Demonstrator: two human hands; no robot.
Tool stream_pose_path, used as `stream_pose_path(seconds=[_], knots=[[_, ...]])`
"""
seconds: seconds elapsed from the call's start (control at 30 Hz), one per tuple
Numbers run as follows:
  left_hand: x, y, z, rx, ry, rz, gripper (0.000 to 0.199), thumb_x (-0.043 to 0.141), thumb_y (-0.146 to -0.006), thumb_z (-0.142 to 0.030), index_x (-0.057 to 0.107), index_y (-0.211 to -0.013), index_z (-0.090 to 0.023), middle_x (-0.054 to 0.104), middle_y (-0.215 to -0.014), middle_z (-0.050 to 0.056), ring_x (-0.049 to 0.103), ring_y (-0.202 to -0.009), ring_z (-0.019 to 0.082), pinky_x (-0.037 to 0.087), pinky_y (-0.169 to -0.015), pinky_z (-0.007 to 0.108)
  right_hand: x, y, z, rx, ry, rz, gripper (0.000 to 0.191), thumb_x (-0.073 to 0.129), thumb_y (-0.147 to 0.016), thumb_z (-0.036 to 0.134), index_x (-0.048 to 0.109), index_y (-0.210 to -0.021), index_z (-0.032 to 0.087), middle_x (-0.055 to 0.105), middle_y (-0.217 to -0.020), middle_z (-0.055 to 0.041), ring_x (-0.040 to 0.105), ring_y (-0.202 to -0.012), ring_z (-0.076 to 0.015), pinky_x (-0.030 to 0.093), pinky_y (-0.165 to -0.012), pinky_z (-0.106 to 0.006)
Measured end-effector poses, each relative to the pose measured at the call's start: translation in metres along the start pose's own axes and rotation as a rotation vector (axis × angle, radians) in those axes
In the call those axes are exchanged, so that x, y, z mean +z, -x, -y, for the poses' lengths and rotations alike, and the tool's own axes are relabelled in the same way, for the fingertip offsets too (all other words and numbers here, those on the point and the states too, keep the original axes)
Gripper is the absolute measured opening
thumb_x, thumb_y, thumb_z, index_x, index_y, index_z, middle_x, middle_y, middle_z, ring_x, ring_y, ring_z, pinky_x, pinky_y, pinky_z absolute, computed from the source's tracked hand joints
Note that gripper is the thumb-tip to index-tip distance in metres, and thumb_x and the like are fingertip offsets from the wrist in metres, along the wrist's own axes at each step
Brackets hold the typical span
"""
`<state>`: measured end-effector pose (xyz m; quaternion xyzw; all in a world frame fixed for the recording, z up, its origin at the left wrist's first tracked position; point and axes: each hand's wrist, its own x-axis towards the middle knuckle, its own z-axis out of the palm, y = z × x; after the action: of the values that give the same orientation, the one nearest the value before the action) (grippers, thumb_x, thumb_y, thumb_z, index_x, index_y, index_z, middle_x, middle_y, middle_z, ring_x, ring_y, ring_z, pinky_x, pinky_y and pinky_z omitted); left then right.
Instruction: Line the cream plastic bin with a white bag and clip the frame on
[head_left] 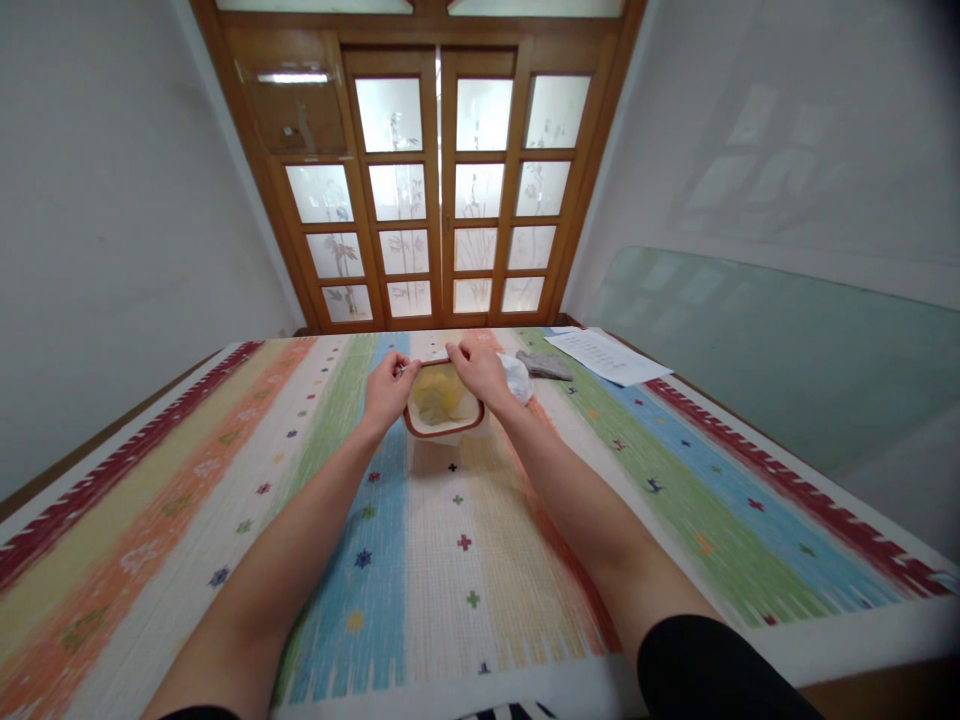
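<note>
A square white container (411, 418) with rounded corners and a brown rim is in front of me, at the far middle of the table. Inside it lies something soft-looking and yellowish (436, 398), too blurred to name. My left hand (388, 388) is closed, thumb and finger pinching at the container's far left corner. Across from it, my right hand (478, 370) grips the far right part of the rim, its fingers bent over the edge. Behind my right wrist a white thing (517, 378) is partly hidden.
A striped, patterned cloth (461, 590) covers the table. Right of my right hand lies a grey folded cloth (546, 365), and past it a printed paper sheet (609, 357). Beyond the table are wooden glazed doors (439, 190); a large glass pane (750, 340) leans against the right wall.
</note>
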<state>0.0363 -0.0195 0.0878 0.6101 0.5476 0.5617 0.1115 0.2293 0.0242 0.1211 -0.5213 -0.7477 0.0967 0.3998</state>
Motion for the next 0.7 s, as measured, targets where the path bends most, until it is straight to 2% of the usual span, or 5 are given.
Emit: stream_pose_path(seconds=[0.37,0.7], knots=[[0.0054,0.003,0.0008,0.003,0.115,0.0,0.027,0.059,-0.093,-0.047,0.06,-0.082,-0.022,0.057,-0.074,-0.002,0.051,-0.068,0.015,0.04,-0.066,0.026,0.002,-0.0001,-0.0032,0.013,-0.05,-0.028,0.044,0.049,-0.1,0.049,0.05,-0.067,0.02,0.057,-0.069,-0.0013,0.048,-0.07,-0.0151,0.023,-0.063,-0.029],[0.0059,0.0056,-0.0042,0.0,0.129,-0.001,0.029,0.059,-0.093,-0.05,0.059,-0.084,-0.023,0.056,-0.075,-0.002,0.051,-0.069,0.015,0.041,-0.066,0.026,0.0061,-0.0024,-0.0083,0.03,-0.08,-0.032,0.043,0.05,-0.099,0.05,0.05,-0.068,0.02,0.057,-0.069,-0.0003,0.048,-0.07,-0.0148,0.025,-0.063,-0.028]])
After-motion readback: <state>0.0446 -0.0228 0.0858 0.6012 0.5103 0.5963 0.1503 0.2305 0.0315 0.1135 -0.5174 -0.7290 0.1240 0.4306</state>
